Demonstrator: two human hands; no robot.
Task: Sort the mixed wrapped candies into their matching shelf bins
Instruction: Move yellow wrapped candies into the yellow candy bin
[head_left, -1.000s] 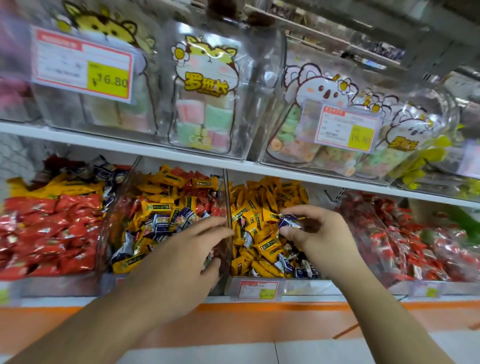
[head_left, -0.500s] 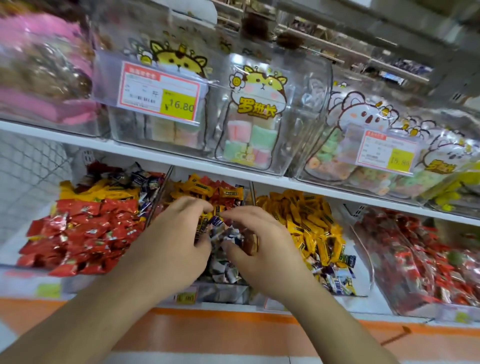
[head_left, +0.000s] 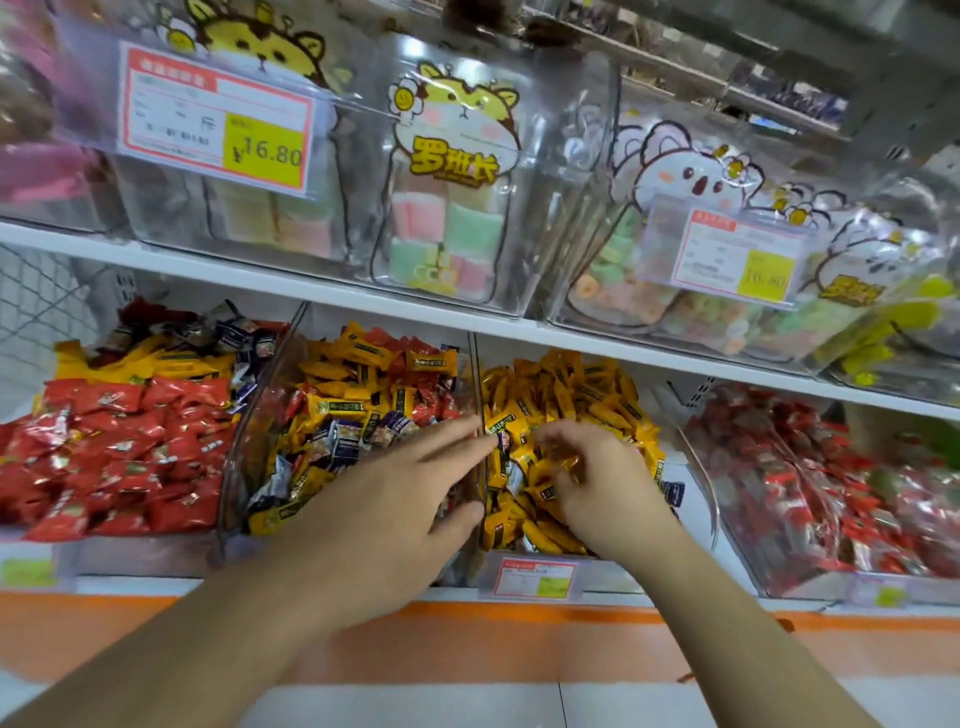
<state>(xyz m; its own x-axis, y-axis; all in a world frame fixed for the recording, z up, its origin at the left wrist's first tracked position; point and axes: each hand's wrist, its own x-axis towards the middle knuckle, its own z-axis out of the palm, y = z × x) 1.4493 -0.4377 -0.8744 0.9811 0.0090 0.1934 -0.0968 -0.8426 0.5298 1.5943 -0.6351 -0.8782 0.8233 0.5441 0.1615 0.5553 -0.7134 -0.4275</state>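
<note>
On the lower shelf, a clear bin holds mixed yellow, red and dark blue wrapped candies. The bin to its right holds mostly yellow candies, with a dark blue one at its right side. My left hand lies over the front of the mixed bin, fingers straight and reaching to the divider, holding nothing. My right hand is down in the yellow bin with its fingers curled onto the pile. Blur hides whether they pinch a candy.
A bin of red candies with yellow and dark ones at its back stands far left. Red clear-wrapped sweets fill the far right bin. The upper shelf carries clear bins of pastel sweets with price tags. An orange shelf edge runs below.
My right hand carried a dark blue candy from the yellow bin to the mixed bin, then returned to the yellow bin. My left hand stayed over the mixed bin and now has straight fingers.
</note>
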